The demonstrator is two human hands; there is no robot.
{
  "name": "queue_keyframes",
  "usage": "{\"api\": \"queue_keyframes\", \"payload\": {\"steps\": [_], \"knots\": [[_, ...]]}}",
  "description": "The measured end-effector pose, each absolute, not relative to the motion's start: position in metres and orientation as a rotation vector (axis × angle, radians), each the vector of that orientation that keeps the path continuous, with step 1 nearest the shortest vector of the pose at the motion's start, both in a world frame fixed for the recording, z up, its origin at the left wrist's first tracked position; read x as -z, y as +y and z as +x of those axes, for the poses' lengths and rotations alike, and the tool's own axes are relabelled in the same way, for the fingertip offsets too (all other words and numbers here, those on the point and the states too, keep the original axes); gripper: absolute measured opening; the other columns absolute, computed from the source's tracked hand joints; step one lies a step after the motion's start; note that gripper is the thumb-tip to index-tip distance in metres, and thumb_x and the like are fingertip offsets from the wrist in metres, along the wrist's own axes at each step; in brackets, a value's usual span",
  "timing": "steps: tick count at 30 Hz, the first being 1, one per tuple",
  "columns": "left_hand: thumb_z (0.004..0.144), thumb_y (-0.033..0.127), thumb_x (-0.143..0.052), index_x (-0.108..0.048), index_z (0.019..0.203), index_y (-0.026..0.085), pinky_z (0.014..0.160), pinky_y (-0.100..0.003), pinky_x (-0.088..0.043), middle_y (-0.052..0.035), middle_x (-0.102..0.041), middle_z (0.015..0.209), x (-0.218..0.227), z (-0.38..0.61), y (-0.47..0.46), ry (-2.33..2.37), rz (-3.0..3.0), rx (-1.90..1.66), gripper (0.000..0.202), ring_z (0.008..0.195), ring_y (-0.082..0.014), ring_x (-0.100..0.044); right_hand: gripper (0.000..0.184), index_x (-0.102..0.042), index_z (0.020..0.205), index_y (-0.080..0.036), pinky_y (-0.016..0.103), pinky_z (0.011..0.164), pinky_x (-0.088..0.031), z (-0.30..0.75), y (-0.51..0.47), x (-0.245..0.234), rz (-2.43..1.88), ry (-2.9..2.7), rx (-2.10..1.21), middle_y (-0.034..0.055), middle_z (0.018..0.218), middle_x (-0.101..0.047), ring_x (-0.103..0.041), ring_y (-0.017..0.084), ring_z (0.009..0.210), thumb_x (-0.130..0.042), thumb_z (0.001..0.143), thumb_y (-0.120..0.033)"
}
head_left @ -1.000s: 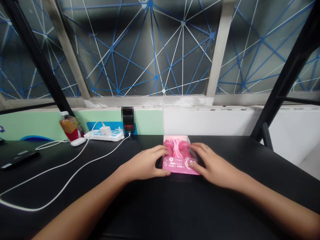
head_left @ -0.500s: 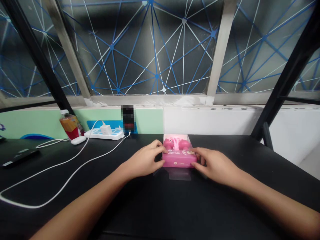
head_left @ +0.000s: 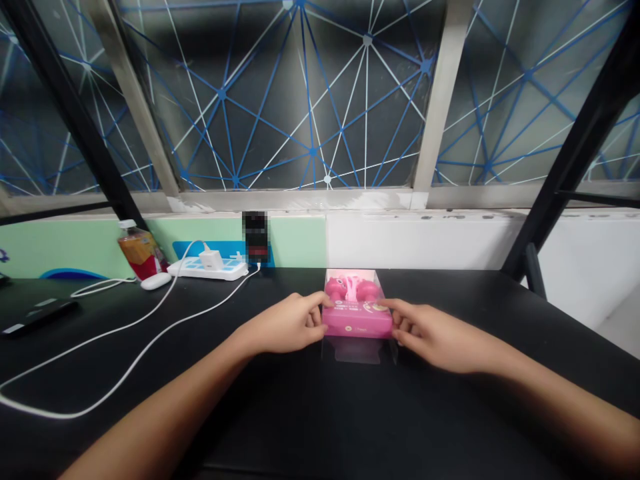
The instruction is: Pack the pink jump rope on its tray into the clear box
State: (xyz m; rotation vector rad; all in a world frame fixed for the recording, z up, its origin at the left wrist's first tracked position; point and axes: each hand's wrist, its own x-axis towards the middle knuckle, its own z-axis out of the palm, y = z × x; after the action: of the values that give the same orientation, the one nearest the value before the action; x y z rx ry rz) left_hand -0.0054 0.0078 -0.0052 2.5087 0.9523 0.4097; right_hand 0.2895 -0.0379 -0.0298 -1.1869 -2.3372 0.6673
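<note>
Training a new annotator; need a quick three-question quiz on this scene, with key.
1. Multiple choice: the box between the left hand and the right hand is mainly: (a) green, (b) pink, (c) black.
2. True or false: the bottle is to the left of the power strip.
3. Short answer: which hand is nearer the power strip?

Key: 1. b; 2. true; 3. the left hand.

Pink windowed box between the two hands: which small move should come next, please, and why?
Perhaps the right hand should gently pull what looks like a clear plastic flap, while the left hand steadies the pink windowed box: the flap juts from its near end, and both hands are at its sides.
</note>
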Motion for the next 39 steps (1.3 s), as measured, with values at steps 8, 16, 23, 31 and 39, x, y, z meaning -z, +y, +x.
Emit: {"api": "queue_keyframes", "payload": {"steps": [8, 16, 23, 31, 39], "knots": [[0.094, 0.031, -0.052, -0.059, 0.107, 0.021, 0.058, -0.024, -0.042, 0.0010, -0.069, 0.072, 0.018, -0.006, 0.013, 1.035, 2.608, -0.491, 0.019, 0.064, -0.0152, -0.064, 0.042, -0.055, 0.132, -0.020, 0.032, 0.062, -0.050, 0.287, -0.032, 0.040, -1.329, -2.347, -0.261, 0.0035, 0.081, -0.071, -0.066, 0.020, 0.071, -0.054, 0.091, -0.030], [0.095, 0.031, -0.050, -0.060, 0.098, 0.021, 0.056, -0.025, -0.038, 0.0012, -0.066, 0.070, 0.019, -0.006, 0.015, 1.057, 2.692, -0.459, 0.014, 0.062, -0.0155, -0.062, 0.031, -0.060, 0.118, -0.018, 0.038, 0.067, -0.054, 0.277, -0.030, 0.047, -1.340, -2.365, 0.182, 0.0086, 0.098, -0.065, -0.065, 0.025, 0.083, -0.051, 0.092, -0.032], [0.095, 0.029, -0.051, -0.060, 0.099, 0.022, 0.058, -0.024, -0.038, 0.0019, -0.066, 0.071, 0.017, -0.007, 0.014, 1.024, 2.744, -0.441, 0.011, 0.064, -0.0156, -0.063, 0.024, -0.064, 0.107, -0.018, 0.043, 0.083, -0.054, 0.269, -0.036, 0.044, -1.057, -2.474, 0.302, 0.0153, 0.127, -0.055, -0.057, 0.027, 0.110, -0.043, 0.095, -0.017], [0.095, 0.028, -0.051, -0.061, 0.100, 0.022, 0.059, -0.023, -0.039, 0.0016, -0.067, 0.073, 0.019, -0.006, 0.015, 1.022, 2.728, -0.444, 0.013, 0.066, -0.0153, -0.064, 0.024, -0.066, 0.111, -0.017, 0.050, 0.097, -0.049, 0.266, -0.042, 0.047, -1.024, -2.521, 0.301, 0.0154, 0.135, -0.054, -0.053, 0.031, 0.119, -0.055, 0.091, -0.024], [0.095, 0.026, -0.052, -0.060, 0.099, 0.021, 0.058, -0.023, -0.038, 0.0022, -0.067, 0.072, 0.015, -0.007, 0.013, 1.023, 2.730, -0.458, 0.011, 0.064, -0.0147, -0.063, 0.040, -0.063, 0.117, -0.019, 0.053, 0.097, -0.049, 0.266, -0.044, 0.043, -1.067, -2.590, 0.320, 0.0168, 0.140, -0.050, -0.051, 0.035, 0.124, -0.069, 0.083, -0.039]]}}
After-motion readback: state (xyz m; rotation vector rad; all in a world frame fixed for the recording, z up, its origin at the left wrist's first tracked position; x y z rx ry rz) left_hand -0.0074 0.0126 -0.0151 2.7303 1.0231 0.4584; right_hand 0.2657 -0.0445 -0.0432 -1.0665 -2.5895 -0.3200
